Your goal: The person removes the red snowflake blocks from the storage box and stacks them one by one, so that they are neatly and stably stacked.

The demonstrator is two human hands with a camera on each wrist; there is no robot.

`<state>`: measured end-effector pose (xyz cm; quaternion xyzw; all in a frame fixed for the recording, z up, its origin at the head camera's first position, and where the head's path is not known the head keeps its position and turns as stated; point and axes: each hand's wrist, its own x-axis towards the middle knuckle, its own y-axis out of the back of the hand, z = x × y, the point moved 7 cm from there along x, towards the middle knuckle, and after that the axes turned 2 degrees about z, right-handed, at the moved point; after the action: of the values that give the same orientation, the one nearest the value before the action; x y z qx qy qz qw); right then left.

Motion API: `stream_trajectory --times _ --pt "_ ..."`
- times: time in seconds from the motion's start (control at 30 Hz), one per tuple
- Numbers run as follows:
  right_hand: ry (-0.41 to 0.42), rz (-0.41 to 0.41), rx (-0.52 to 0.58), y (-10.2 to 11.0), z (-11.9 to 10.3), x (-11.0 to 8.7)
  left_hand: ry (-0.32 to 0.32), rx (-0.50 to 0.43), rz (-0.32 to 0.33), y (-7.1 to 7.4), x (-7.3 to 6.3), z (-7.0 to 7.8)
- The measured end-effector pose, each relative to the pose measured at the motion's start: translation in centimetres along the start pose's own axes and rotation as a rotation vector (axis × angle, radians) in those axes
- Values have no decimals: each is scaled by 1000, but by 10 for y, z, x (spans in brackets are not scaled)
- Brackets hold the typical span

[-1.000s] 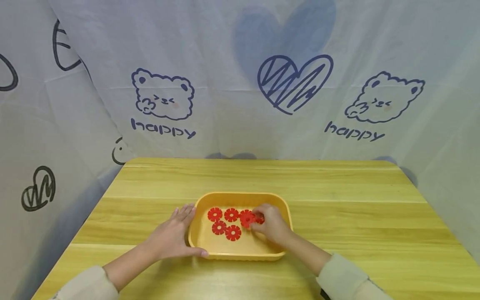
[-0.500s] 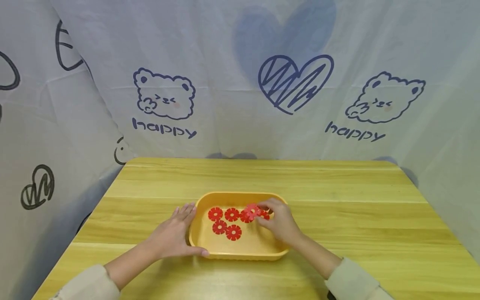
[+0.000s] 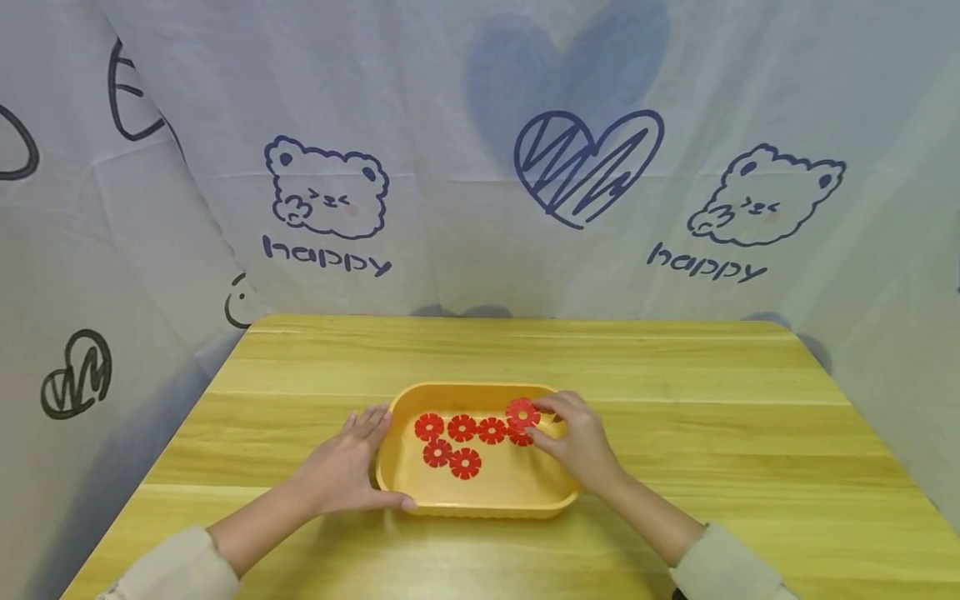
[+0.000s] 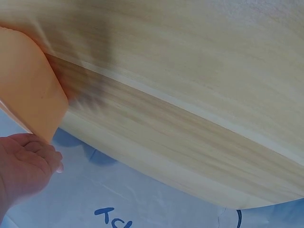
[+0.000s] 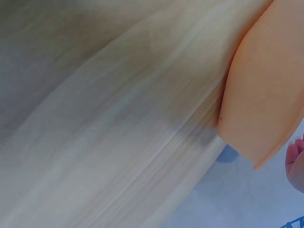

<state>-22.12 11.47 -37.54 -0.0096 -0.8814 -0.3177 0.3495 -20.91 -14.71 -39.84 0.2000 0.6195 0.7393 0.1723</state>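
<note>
An orange-yellow plastic tray (image 3: 480,510) holds several red notched disc pieces, snowflake-shaped with a hole in the middle. My right hand (image 3: 588,446) pinches one red snowflake disc (image 3: 516,405) between thumb and fingers, over the tray's right part. Below it, another disc (image 3: 519,439) is partly covered. The nearest uncovered disc (image 3: 491,441) lies to the left in the same row. At the tray's left end my left hand (image 3: 333,477) rests with fingers extended along the outer wall, thumb at the front corner. In the left wrist view, its fingers touch the tray's rim (image 4: 46,135).
The wooden table (image 3: 712,467) runs around the tray on all sides. Behind it hangs a pale cloth (image 3: 450,217) printed with bears and hearts. A similar cloth side (image 3: 150,275) stands close along the left edge.
My right hand has moved right and slightly back with the pinched disc, uncovering the third disc in the back row. My left hand and the tray stay in place.
</note>
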Motion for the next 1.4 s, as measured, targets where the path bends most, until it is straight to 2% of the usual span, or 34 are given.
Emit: stream_trajectory --times 0.37,0.8,1.03,1.13,1.4 --pt "74 81 -67 22 10 -9 -5 18 3 -1 0 1" --pt "83 171 -140 51 32 -26 -12 30 29 0 1 0" --pt "98 200 -147 61 43 -36 -7 32 14 0 1 0" --pt "75 207 -156 62 51 -40 -7 33 14 1 1 0" --pt "-95 227 -166 62 81 -50 1 13 -1 0 1 1"
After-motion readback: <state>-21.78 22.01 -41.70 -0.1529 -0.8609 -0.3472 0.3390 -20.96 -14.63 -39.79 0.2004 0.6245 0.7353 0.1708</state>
